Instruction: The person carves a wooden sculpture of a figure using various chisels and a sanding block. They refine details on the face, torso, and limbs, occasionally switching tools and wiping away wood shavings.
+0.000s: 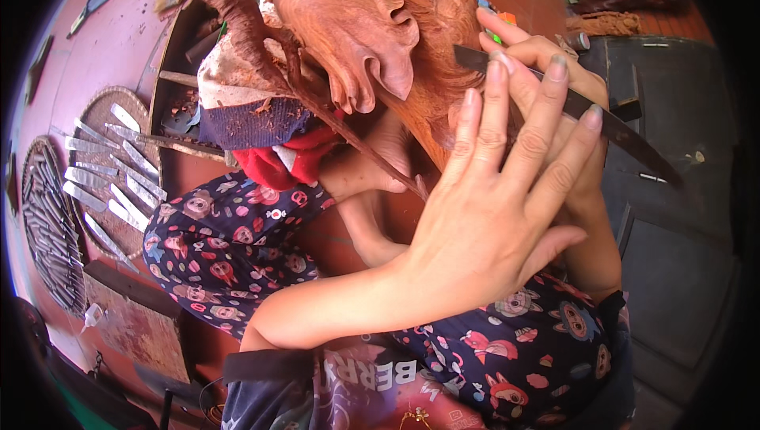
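Note:
My left hand (507,184) is stretched out with its fingers spread, lying over or just in front of my right hand. My right hand (590,85) is closed around a long, flat, dark metal tool (633,143); whether it is a file or a blade I cannot tell. The tool's squared end reaches a reddish-brown wood carving (348,34) with flowing folds and fine grooved strands. Part of my right hand's grip is hidden behind the left fingers. A thin carved branch (356,141) runs from the carving down toward my left wrist.
A cream, navy and red cloth bundle (261,113) lies beside the carving, near my bare feet. At left, flat metal blades lie on a round woven tray (119,105), beside another tray of dark tools (51,224). A dark panel (673,272) lies at right.

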### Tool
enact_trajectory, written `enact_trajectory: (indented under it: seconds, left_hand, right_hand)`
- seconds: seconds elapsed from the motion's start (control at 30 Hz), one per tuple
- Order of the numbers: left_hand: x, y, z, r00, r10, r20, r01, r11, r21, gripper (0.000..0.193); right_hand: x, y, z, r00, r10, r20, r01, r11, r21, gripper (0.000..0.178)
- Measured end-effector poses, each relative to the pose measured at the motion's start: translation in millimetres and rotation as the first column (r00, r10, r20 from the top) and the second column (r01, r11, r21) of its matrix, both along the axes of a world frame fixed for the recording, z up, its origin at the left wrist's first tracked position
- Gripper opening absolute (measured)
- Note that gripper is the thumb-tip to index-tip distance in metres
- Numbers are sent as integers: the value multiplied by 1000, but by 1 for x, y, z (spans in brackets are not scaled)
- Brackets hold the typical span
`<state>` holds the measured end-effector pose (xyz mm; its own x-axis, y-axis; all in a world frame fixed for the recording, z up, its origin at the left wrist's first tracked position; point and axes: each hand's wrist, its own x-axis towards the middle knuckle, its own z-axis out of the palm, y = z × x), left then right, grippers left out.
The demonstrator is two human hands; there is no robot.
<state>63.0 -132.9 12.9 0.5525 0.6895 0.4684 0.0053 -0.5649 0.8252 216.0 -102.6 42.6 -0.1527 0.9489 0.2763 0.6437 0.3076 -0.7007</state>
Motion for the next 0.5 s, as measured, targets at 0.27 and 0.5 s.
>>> enact_trajectory:
  seconds: [0.27, 0.5]
  left_hand:
    - [10, 11, 0, 992, -3, 125, 1, 1000, 14, 105]
    - [-3, 11, -7, 982, 29, 187, -27, 1000, -11, 112]
  right_hand:
    - [5, 5, -8, 994, -76, -83, 77, 997, 7, 27]
    - [0, 5, -6, 992, -39, 123, 34, 998, 43, 34]
